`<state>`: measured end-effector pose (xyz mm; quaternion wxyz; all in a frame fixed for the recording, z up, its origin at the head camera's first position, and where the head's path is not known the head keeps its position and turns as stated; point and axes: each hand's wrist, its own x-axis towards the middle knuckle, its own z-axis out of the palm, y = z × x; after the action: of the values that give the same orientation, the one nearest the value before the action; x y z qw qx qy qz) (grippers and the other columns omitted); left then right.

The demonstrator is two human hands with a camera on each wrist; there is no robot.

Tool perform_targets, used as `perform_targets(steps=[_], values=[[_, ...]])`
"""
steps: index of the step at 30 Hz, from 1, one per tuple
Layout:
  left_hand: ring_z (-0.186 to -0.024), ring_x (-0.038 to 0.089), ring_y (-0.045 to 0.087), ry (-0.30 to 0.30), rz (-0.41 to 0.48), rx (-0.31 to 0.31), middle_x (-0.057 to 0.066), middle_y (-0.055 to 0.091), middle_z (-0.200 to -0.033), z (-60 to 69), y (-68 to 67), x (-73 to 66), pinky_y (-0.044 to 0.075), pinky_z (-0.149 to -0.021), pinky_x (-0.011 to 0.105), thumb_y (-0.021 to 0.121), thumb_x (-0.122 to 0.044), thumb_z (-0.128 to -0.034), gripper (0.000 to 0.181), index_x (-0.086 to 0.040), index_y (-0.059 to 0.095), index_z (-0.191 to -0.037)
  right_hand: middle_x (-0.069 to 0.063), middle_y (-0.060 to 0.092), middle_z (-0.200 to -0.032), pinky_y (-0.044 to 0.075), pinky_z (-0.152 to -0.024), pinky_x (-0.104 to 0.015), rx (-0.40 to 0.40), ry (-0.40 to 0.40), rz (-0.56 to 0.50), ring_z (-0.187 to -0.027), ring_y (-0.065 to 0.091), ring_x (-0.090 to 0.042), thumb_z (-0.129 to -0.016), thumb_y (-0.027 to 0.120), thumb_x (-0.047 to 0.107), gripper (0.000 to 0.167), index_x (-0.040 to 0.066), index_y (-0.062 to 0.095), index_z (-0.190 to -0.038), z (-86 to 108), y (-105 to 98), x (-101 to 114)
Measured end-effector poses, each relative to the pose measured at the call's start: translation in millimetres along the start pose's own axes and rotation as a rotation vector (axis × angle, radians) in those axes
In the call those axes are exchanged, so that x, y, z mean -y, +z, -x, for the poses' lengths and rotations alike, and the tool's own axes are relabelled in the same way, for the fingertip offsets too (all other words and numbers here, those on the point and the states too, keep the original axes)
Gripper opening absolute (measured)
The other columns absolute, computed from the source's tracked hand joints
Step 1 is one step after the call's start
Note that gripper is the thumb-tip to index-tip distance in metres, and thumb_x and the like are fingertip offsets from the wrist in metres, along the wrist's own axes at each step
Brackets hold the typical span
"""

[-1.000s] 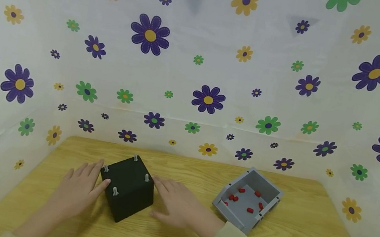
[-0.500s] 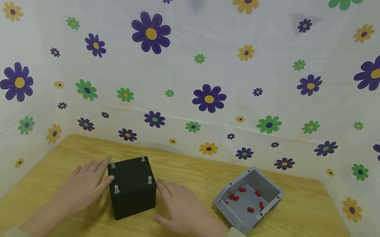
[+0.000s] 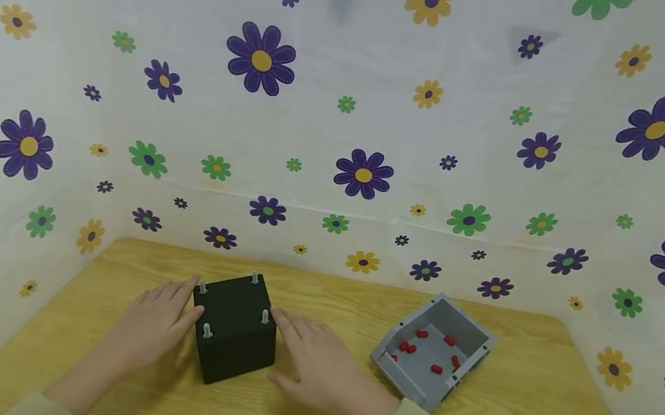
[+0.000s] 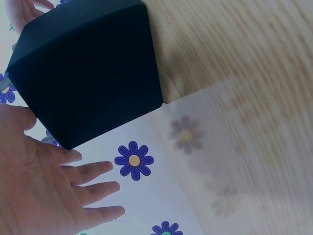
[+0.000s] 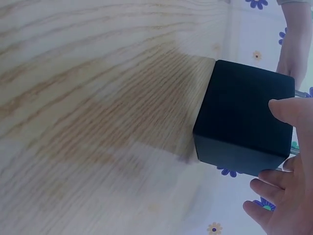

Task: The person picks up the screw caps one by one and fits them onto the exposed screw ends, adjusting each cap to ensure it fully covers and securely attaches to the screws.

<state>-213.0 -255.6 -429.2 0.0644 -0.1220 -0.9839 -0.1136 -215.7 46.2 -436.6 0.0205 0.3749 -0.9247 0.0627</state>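
A black box point(image 3: 236, 337) stands on the wooden table, with short grey pegs point(image 3: 207, 330) sticking up at its top corners. My left hand point(image 3: 153, 324) touches its left side with fingers extended, the thumb at the top edge. In the left wrist view that hand point(image 4: 54, 186) has its fingers spread, thumb and index finger against the box point(image 4: 88, 73). On the right side, my right hand point(image 3: 320, 369) rests its fingertips at the box's edge, thumb held apart lower down. The right wrist view has this hand point(image 5: 288, 181) beside the box point(image 5: 244, 107), fingers only slightly bent.
A grey plastic bin point(image 3: 477, 325) sits at the right, holding several small red cylindrical pieces point(image 3: 436, 369). The wooden table point(image 3: 535, 414) is bordered at the back and sides by a white flower-printed sheet point(image 3: 319, 126).
Between both hands, the black box has turned a little clockwise as seen from above and shifted slightly right. Both hands have moved slightly right with it. The bin stays put.
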Motion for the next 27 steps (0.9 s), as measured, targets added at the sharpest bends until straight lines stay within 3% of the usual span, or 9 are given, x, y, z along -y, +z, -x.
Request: perform_targets(steps=[3,16,27], values=[[-0.140,0.056,0.049,0.015,-0.003,-0.003,0.033,0.053,-0.152,-0.9,0.6,0.5,0.039,-0.115,0.071,0.042,-0.041,-0.1142,0.066,0.004,0.035,-0.161,-0.006,0.040,-0.170,0.040,-0.125,-0.045,0.000,0.000,-0.036,-0.152,0.047,-0.025,-0.103,0.064,0.053,0.092,0.015,0.016,-0.171,-1.9,0,-1],[-0.139,0.054,0.052,0.059,0.033,-0.003,0.033,0.054,-0.150,-7.7,0.9,-4.4,0.040,-0.116,0.068,0.046,-0.037,-0.1135,0.065,0.007,0.037,-0.160,-0.005,0.040,-0.170,0.040,-0.126,-0.042,-0.054,-0.025,-0.010,-0.152,0.046,-0.024,-0.103,0.066,0.045,0.080,0.014,0.030,-0.168,-1.8,-4,-10],[-0.140,0.052,0.052,0.085,0.035,0.019,0.032,0.052,-0.154,-18.3,0.2,-10.1,0.041,-0.117,0.066,0.045,-0.032,-0.1144,0.060,0.008,0.040,-0.158,-0.004,0.038,-0.171,0.041,-0.125,-0.040,-0.074,-0.075,0.120,-0.153,0.046,-0.022,-0.103,0.064,0.048,0.079,0.011,0.033,-0.166,9.6,-9,-10]])
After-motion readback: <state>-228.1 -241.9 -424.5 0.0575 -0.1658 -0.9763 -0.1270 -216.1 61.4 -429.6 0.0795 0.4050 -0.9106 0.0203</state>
